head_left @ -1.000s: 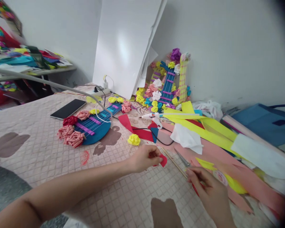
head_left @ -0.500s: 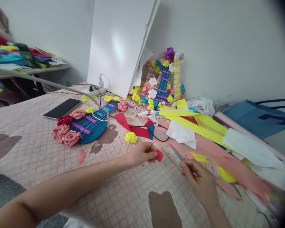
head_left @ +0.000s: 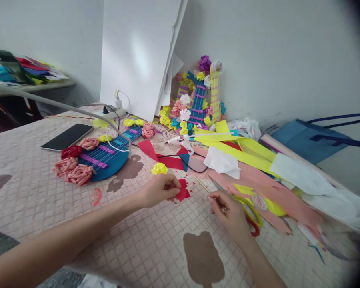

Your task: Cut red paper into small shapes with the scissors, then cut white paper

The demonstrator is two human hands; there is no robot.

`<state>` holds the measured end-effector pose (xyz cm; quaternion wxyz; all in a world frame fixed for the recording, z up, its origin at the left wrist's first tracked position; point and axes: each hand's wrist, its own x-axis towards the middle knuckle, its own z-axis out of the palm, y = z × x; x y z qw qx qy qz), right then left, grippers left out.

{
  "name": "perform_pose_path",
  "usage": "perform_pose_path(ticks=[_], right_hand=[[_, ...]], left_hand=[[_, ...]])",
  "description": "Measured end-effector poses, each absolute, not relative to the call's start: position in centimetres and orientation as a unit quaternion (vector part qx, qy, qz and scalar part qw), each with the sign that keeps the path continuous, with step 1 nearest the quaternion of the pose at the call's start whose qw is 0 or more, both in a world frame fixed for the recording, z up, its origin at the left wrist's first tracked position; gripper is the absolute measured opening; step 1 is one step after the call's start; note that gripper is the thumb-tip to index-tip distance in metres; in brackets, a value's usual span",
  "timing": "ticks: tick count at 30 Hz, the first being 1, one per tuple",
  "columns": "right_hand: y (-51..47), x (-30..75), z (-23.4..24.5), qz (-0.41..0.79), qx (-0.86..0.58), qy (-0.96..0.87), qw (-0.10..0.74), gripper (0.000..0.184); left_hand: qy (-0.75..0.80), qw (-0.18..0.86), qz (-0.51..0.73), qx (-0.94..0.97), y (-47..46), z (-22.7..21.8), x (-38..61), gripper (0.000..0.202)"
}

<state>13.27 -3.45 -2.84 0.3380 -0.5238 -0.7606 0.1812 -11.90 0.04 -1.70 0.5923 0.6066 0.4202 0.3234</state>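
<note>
My left hand (head_left: 163, 189) pinches a small piece of red crepe paper (head_left: 184, 190), which is spread into a notched, petal-like shape. To the right, my right hand (head_left: 229, 212) has curled fingers over the lower end of a thin wooden stick (head_left: 201, 183); whether they grip it is hidden. Scissors with yellow and red handles (head_left: 253, 218) lie beside and partly behind that hand, their blades pointing away. A yellow paper flower (head_left: 159, 168) sits just beyond my left hand. Red paper strips (head_left: 168, 161) and a white glue gun (head_left: 181, 140) lie farther back.
A blue paper guitar with paper roses (head_left: 111, 170) lies at left, near a phone (head_left: 67, 137). Decorated guitars (head_left: 198, 100) lean against the wall. Pink and yellow paper sheets (head_left: 258, 156), a white tissue (head_left: 222, 162) and a blue bag (head_left: 315, 138) occupy the right side.
My right hand has let go of the scissors, which now lie on the table. The red piece in my left hand looks opened out from its folded form. The view has shifted right.
</note>
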Motion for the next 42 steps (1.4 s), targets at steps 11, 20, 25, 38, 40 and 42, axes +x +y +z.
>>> perform_pose_path(ticks=[11,20,25,38,40,42], right_hand=[[-2.4,11.1,-2.1,0.21,-0.469,-0.805,0.297,0.014],[-0.8,9.9,-1.5,0.202,-0.452,-0.814,0.303,0.012],[-0.9,9.8,-2.1,0.23,-0.458,-0.802,0.307,0.013],[-1.0,10.1,-2.8,0.29,-0.478,-0.759,0.334,0.017],[-1.1,10.2,-2.8,0.294,-0.48,-0.755,0.336,0.017],[-1.0,10.3,-2.9,0.291,-0.481,-0.756,0.336,0.017]], left_hand=[[0.495,0.447,0.299,0.682,-1.4,-1.5,-16.5,0.007],[0.474,0.481,0.274,0.685,-1.3,-1.9,-17.4,0.013],[0.475,0.485,0.274,0.681,-1.4,-2.0,-17.3,0.015],[0.469,0.549,0.315,0.616,-0.9,-2.7,-17.3,0.018],[0.463,0.547,0.313,0.623,-1.0,-2.7,-17.1,0.017],[0.456,0.537,0.317,0.635,-1.1,-2.7,-16.8,0.016]])
